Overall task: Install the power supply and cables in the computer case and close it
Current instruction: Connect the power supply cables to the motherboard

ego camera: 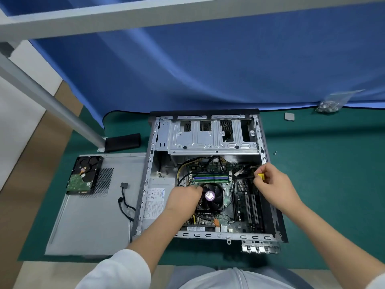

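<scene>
Now R hand (270, 182) pinches yellow connector (261, 176); L hand (184, 198) by fan (210, 197).

Sleeves: my white short sleeve (116, 270) ends above the elbow; forearms bare.
Hands: ungloved, no rings visible.

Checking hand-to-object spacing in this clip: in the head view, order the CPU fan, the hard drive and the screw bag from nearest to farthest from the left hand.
From the left hand:
1. CPU fan, touching it on its right, inside the case.
2. Hard drive, off to the left on the side panel.
3. Screw bag, far right, at the mat's back edge.
</scene>
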